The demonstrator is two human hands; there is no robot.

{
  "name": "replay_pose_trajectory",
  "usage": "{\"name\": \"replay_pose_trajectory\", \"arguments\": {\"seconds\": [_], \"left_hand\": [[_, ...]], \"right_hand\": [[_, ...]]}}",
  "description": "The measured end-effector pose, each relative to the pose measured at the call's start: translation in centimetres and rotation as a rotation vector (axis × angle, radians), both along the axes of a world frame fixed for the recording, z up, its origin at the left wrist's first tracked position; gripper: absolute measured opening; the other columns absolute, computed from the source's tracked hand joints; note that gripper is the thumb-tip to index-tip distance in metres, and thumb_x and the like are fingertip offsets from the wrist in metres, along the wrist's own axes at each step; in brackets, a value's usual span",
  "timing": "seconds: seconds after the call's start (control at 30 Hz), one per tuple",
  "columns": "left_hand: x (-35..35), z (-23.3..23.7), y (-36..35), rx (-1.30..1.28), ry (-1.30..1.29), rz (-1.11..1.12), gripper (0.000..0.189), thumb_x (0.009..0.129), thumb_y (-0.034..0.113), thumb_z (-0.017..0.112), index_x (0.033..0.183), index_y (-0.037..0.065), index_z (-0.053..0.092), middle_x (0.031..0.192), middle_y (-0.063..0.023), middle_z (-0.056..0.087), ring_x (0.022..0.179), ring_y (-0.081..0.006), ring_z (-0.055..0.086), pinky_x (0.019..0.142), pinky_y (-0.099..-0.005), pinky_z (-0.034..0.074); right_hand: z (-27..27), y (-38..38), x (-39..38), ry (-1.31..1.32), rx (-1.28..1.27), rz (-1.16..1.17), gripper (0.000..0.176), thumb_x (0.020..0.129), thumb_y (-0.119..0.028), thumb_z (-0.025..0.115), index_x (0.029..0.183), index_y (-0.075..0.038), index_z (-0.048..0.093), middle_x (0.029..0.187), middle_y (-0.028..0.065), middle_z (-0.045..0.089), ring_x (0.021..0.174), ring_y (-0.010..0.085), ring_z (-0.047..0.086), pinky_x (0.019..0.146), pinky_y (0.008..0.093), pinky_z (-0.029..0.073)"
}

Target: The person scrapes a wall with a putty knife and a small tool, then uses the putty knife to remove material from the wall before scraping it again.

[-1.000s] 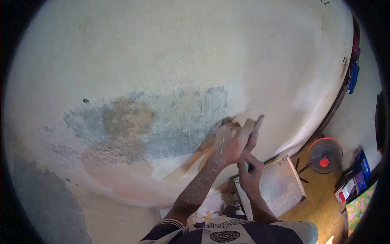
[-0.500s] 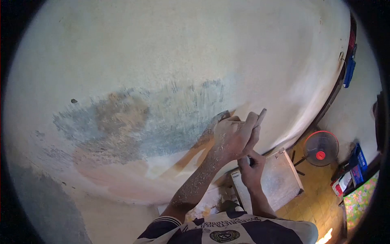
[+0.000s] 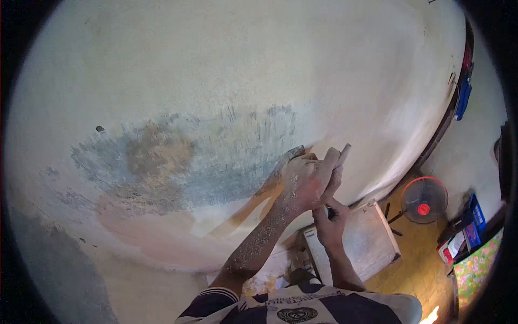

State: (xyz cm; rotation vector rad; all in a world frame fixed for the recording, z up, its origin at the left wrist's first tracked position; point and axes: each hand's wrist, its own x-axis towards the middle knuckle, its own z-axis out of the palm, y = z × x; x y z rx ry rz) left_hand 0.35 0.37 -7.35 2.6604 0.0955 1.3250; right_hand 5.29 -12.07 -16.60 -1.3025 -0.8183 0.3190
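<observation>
My left hand point(image 3: 307, 181), dusted with white powder, presses a scraper point(image 3: 295, 154) against the wall point(image 3: 259, 70); the blade edge touches the plaster at the right end of a grey and brown scraped patch point(image 3: 162, 156). My right hand point(image 3: 330, 221) sits just below, closed around the tool's dark handle end. A pale narrow tip point(image 3: 343, 151) sticks up past my left fingers; I cannot tell whether it is a finger or part of the tool.
A wooden stool or box point(image 3: 367, 240) stands under my hands by the wall's foot. A red floor fan point(image 3: 423, 200) is on the yellow tiles at right, with coloured packets point(image 3: 464, 232) beyond. A blue object point(image 3: 460, 100) hangs at the wall's right edge.
Both hands and the scraper have shifted a little up and left along the wall since a second ago. The grip has not changed.
</observation>
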Motion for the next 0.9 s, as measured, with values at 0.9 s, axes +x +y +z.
{"name": "replay_pose_trajectory", "arguments": {"seconds": [0.9], "left_hand": [[0.2,1.2,-0.9,-0.155,0.059,-0.012,0.023,0.095,0.019,0.059,0.113,0.006,0.051,0.055,-0.0091,0.058,0.056,-0.0318,0.066,0.061,-0.0471,0.054]], "right_hand": [[3.2,-1.5,-0.5,0.072,-0.018,0.042,0.019,0.096,-0.005,0.064,0.108,0.007,0.073,0.090,0.0028,0.072,0.081,0.0083,0.058,0.077,0.0254,0.048]]}}
